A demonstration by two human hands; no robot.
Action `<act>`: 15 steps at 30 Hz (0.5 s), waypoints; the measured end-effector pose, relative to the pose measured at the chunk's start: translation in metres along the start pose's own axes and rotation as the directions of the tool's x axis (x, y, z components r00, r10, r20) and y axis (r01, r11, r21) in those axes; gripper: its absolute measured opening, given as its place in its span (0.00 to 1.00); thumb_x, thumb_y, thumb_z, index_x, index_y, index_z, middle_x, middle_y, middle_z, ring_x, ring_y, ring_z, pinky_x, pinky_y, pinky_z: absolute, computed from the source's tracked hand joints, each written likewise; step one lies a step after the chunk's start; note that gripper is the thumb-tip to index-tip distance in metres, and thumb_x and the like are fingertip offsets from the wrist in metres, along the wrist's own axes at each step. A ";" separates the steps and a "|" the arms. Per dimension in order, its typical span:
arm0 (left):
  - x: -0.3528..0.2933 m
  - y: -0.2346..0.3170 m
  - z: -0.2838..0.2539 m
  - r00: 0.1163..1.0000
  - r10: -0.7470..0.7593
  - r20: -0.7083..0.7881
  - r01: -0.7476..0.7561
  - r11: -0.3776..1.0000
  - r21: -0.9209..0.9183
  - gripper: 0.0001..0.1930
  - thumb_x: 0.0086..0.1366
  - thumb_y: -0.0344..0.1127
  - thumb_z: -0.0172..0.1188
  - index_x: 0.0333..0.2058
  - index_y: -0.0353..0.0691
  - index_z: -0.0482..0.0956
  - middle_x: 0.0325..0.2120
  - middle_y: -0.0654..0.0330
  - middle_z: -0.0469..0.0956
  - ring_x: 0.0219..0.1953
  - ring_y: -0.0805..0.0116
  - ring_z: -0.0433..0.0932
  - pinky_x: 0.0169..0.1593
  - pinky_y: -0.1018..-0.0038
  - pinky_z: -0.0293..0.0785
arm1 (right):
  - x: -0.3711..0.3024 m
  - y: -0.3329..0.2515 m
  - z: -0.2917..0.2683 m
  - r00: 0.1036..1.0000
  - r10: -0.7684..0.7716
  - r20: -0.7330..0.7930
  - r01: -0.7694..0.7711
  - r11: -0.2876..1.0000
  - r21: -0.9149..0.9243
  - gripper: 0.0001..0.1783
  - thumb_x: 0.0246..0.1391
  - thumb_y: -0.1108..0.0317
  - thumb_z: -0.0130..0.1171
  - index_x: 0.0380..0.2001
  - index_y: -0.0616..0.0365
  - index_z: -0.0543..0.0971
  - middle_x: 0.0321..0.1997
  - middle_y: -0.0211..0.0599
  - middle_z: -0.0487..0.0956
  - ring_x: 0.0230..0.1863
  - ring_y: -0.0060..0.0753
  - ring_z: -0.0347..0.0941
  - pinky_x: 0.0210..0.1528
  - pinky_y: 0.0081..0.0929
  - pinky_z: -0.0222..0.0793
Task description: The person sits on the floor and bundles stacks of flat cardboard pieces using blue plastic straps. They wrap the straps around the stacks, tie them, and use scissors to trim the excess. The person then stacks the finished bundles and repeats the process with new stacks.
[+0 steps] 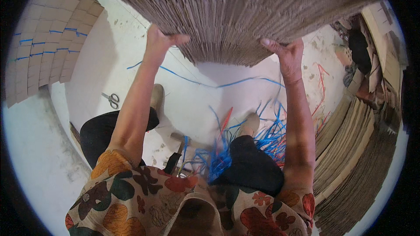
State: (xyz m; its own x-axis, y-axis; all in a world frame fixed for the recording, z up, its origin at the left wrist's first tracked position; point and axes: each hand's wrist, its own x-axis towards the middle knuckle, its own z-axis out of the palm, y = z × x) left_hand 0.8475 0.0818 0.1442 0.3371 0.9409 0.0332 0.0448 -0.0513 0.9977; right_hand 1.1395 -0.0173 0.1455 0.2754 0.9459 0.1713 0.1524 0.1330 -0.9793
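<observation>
A thick stack of brown cardboard sheets (pixel 227 26), its edges facing me, fills the top of the view. My left hand (pixel 162 43) grips its lower left corner, thumb lying along the edge. At the lower right side my right hand (pixel 286 54) holds the same stack, thumb pressed on the near edge. The fingers of both hands are partly hidden under or behind the cardboard. Below the stack, a long blue strap (pixel 216 86) runs across the white floor between my forearms.
Scissors (pixel 113 100) lie on the floor at left. A hammer-like tool (pixel 174 155) is between my legs. Tangled blue and red straps (pixel 267 142) surround my right foot. Cardboard stacks stand at right (pixel 345 148) and, bound with blue straps, at far left (pixel 48 43).
</observation>
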 end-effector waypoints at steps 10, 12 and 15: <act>-0.007 0.000 0.015 0.983 -0.004 -0.184 -0.001 1.000 -0.028 0.32 0.35 0.25 0.68 0.44 0.29 0.68 0.37 0.56 0.74 0.42 0.64 0.72 0.49 0.72 0.67 | -0.015 0.001 0.004 0.997 0.049 -0.054 -0.044 0.996 0.084 0.30 0.36 0.65 0.69 0.44 0.65 0.70 0.39 0.38 0.77 0.40 0.28 0.71 0.46 0.25 0.66; 0.000 0.013 0.002 0.995 0.025 -0.095 -0.021 0.999 0.044 0.34 0.35 0.24 0.70 0.45 0.30 0.67 0.38 0.54 0.75 0.39 0.64 0.74 0.45 0.72 0.71 | -0.007 -0.012 0.010 0.997 -0.003 -0.074 0.003 1.000 0.001 0.31 0.37 0.65 0.68 0.45 0.65 0.69 0.38 0.39 0.77 0.40 0.28 0.72 0.46 0.25 0.66; 0.014 0.038 -0.018 0.998 -0.004 -0.066 0.017 0.979 0.203 0.28 0.37 0.29 0.68 0.41 0.30 0.71 0.33 0.54 0.77 0.35 0.67 0.76 0.42 0.73 0.72 | 0.012 -0.046 0.014 0.981 -0.161 -0.107 0.139 0.972 -0.187 0.32 0.36 0.62 0.68 0.44 0.66 0.70 0.36 0.42 0.78 0.37 0.28 0.73 0.43 0.25 0.67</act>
State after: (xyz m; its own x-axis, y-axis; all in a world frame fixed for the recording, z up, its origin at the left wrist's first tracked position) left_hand 0.8374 0.0989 0.1839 0.2741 0.9611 0.0336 0.2407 -0.1024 0.9652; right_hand 1.1227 -0.0081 0.1914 0.3470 0.8751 0.3373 0.3637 0.2059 -0.9085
